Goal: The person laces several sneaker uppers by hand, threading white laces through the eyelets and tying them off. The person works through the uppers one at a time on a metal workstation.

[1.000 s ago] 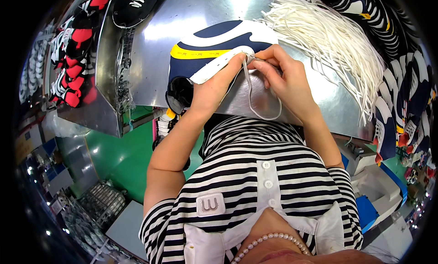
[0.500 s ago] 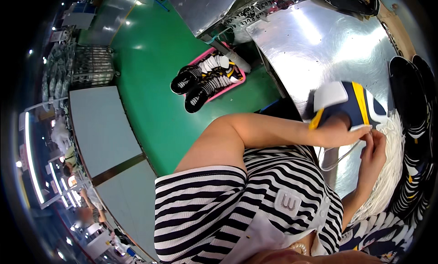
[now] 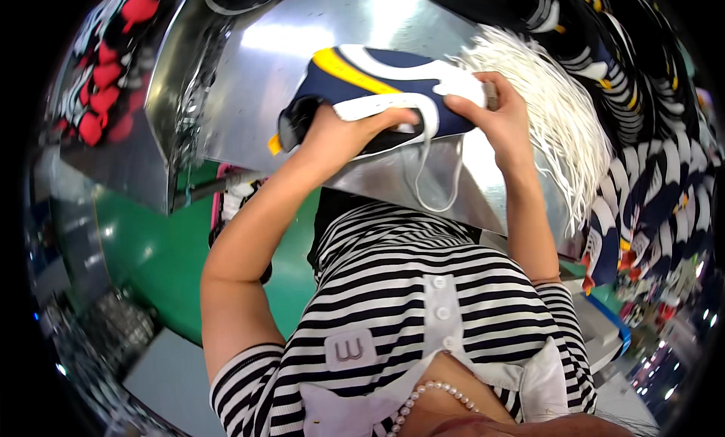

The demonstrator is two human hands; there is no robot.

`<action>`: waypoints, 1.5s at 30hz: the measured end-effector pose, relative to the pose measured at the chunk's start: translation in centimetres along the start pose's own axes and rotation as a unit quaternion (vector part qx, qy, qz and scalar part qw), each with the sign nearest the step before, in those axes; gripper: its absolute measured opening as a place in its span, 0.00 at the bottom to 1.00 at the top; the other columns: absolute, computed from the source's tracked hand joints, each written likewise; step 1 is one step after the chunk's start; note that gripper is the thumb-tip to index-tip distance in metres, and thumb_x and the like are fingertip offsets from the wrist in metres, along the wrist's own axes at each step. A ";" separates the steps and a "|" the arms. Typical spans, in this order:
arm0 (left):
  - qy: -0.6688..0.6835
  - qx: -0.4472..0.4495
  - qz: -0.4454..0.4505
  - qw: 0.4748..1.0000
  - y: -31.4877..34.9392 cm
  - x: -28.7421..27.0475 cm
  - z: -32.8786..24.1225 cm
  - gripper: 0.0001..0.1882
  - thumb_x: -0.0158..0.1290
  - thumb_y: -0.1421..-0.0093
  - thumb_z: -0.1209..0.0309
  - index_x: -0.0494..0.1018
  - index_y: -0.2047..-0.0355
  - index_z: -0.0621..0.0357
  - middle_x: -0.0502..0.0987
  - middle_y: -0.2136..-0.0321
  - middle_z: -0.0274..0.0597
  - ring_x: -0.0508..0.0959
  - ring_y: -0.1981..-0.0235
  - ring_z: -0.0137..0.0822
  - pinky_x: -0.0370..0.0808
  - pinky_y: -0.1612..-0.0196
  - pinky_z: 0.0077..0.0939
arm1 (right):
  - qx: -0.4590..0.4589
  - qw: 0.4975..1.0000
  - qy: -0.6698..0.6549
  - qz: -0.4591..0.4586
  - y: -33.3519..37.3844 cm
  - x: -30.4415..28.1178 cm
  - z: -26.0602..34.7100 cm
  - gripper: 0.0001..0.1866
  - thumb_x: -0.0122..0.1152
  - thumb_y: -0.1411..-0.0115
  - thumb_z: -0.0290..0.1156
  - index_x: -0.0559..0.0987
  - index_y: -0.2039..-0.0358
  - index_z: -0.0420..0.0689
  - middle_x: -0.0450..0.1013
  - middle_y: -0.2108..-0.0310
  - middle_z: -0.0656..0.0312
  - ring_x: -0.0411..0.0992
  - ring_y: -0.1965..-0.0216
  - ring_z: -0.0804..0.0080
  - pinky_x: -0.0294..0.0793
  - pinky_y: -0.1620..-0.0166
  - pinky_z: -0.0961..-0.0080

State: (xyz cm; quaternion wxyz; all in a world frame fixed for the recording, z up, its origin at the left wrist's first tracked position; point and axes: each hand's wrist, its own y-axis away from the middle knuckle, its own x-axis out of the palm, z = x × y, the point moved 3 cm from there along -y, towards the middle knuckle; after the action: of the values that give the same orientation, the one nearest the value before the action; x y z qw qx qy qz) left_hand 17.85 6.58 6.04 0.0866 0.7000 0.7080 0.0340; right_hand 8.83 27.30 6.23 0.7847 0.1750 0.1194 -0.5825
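A navy shoe upper (image 3: 408, 66) with a yellow stripe and white trim lies lengthwise above the metal table in front of me. My left hand (image 3: 343, 135) grips it at the ankle opening, thumb over the white eyelet edge and the other fingers hidden. At the toe end, my right hand (image 3: 498, 116) pinches the white and navy front between thumb and fingers. From the eyelet edge a white shoelace (image 3: 455, 188) hangs in a loop below the upper.
A thick bundle of white laces (image 3: 563, 127) spreads over the right of the metal table (image 3: 257, 112). Rows of navy and white shoe uppers (image 3: 642, 180) stand beyond it. Black shoes with red parts (image 3: 102, 82) sit at far left, above the green floor (image 3: 151, 248).
My view has swung to the right. The upper has been turned lengthwise, its toe toward my right. My right hand has left the lace beside my left hand and now holds the toe.
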 end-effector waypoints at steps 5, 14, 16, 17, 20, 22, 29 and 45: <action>-0.292 0.150 0.095 0.940 0.7 1.5 -1.5 0.24 0.66 0.50 0.64 0.76 0.55 0.63 0.81 0.61 0.49 0.82 0.60 0.38 0.76 0.58 0.27 | -0.010 0.992 -0.129 -0.011 -1.6 -0.9 -2.1 0.22 0.75 0.52 0.32 0.78 0.59 0.38 0.77 0.66 0.60 0.74 0.67 0.78 0.73 0.62 0.83; -0.485 0.240 -0.083 0.837 1.8 3.5 -3.8 0.09 0.58 0.45 0.73 0.75 0.62 0.57 0.77 0.76 0.44 0.77 0.76 0.46 0.72 0.72 0.37 | -0.026 0.988 -0.152 0.015 3.9 1.4 -1.8 0.15 0.69 0.46 0.37 0.81 0.63 0.40 0.77 0.76 0.65 0.71 0.76 0.81 0.70 0.71 0.82; -0.486 0.257 -0.101 0.829 1.8 3.9 -4.6 0.09 0.58 0.45 0.74 0.76 0.62 0.58 0.78 0.76 0.45 0.78 0.76 0.47 0.73 0.72 0.38 | -0.081 0.993 -0.080 -0.006 3.5 3.0 -1.7 0.14 0.68 0.46 0.38 0.82 0.67 0.40 0.76 0.78 0.62 0.70 0.77 0.80 0.69 0.72 0.80; -0.486 0.267 -0.111 0.825 1.8 3.8 -5.0 0.09 0.58 0.45 0.74 0.76 0.62 0.58 0.78 0.75 0.46 0.78 0.76 0.47 0.73 0.72 0.38 | -0.063 0.987 -0.146 0.019 3.5 3.5 -1.3 0.09 0.68 0.43 0.32 0.81 0.68 0.39 0.67 0.81 0.73 0.59 0.79 0.87 0.57 0.77 0.83; -0.437 0.233 -0.167 0.853 1.7 1.4 -7.1 0.10 0.60 0.43 0.73 0.78 0.60 0.61 0.80 0.73 0.52 0.80 0.75 0.44 0.74 0.69 0.33 | -0.052 0.967 -0.172 0.181 5.7 3.0 -1.0 0.09 0.63 0.39 0.32 0.80 0.67 0.38 0.65 0.83 0.73 0.58 0.81 0.86 0.57 0.78 0.81; -0.378 0.229 -0.208 0.873 1.2 0.0 -10.1 0.11 0.61 0.42 0.72 0.79 0.59 0.62 0.81 0.71 0.42 0.77 0.71 0.25 0.73 0.65 0.24 | -0.230 0.956 0.023 0.182 9.0 0.5 -1.8 0.10 0.62 0.40 0.35 0.78 0.66 0.41 0.71 0.79 0.59 0.68 0.80 0.66 0.66 0.74 0.70; -0.329 0.098 -0.122 0.931 1.1 0.6 -10.1 0.13 0.62 0.43 0.68 0.79 0.61 0.63 0.80 0.74 0.36 0.74 0.75 0.23 0.70 0.69 0.17 | 0.044 0.968 0.092 0.231 18.3 -7.4 -8.0 0.05 0.63 0.44 0.28 0.79 0.70 0.40 0.76 0.69 0.62 0.73 0.68 0.65 0.71 0.63 0.72; -0.497 0.138 0.126 0.847 -0.2 7.9 -4.2 0.12 0.55 0.38 0.65 0.78 0.59 0.60 0.80 0.67 0.49 0.79 0.68 0.49 0.74 0.63 0.35 | -0.083 0.988 -0.123 -0.047 4.1 -0.2 -4.2 0.10 0.68 0.46 0.34 0.83 0.65 0.43 0.76 0.77 0.61 0.70 0.78 0.76 0.69 0.71 0.79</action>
State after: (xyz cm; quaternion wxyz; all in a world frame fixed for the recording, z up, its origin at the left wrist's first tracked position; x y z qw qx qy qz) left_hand 16.87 14.79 9.57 0.3241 0.7114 0.4733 -0.4060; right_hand 12.75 30.31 3.07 0.7773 0.0303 0.0782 -0.6235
